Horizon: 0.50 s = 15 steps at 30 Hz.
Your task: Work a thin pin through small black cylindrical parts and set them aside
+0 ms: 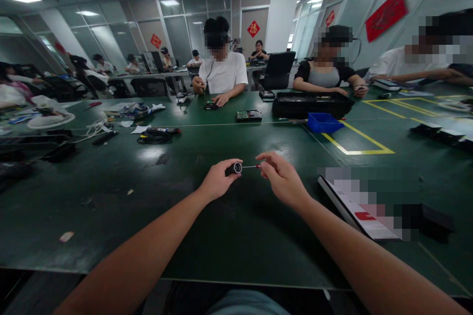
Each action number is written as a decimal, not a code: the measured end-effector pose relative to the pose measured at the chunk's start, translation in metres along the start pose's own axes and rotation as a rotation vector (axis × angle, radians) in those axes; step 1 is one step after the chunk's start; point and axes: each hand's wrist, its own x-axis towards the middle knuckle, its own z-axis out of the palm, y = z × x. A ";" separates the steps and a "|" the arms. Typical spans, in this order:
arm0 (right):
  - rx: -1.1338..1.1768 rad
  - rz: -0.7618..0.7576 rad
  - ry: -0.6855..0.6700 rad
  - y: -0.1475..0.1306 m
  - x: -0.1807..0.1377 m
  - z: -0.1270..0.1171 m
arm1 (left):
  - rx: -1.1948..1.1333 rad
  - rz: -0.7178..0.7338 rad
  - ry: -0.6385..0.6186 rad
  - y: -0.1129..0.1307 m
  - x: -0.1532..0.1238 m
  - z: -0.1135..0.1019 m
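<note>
Above the green table, my left hand (218,179) is closed round a short black cylinder with a silver-rimmed round end (237,167). That end faces me, and dark detail inside it is too small to make out. In my right hand (283,177) is a thin screwdriver (251,167), pinched near its red part between thumb and fingers. Its metal shaft points left and its tip meets the side of the cylinder, though whether it sits in a screw I cannot tell. Most of the handle is hidden by my right hand.
A white box (354,211) lies by my right forearm, with a blue bin (324,122) farther off. Ahead are a circuit-board part (249,115), a long black tray (312,104) and a coiled black cable (157,135). Across the table a person (223,69) works.
</note>
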 end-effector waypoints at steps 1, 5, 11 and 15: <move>-0.010 0.007 -0.004 0.000 0.000 0.000 | 0.003 0.002 -0.003 0.000 0.000 0.000; 0.024 0.039 0.068 0.001 0.000 0.001 | 0.019 0.009 -0.013 0.000 0.000 0.001; 0.317 0.071 0.148 0.006 0.005 0.007 | 0.039 0.011 0.016 0.006 -0.001 0.001; 0.553 0.173 0.220 0.012 0.010 0.011 | 0.080 0.105 0.011 0.012 0.000 -0.002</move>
